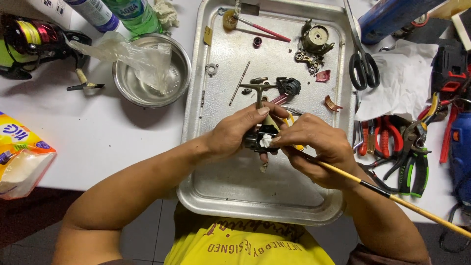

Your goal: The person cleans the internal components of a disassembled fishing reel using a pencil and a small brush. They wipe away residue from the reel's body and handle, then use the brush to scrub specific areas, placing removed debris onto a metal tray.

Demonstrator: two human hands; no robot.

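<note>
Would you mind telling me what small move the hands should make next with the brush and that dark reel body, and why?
Probably work the white wad a little deeper with the brush. The left hand grips the dark reel body over the metal tray, the right hand holds the brush at it, and the wad sits in the opening.

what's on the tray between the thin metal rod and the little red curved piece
In the head view, between the thin metal rod and red curved piece lie a T-shaped metal handle and a black part.
</note>
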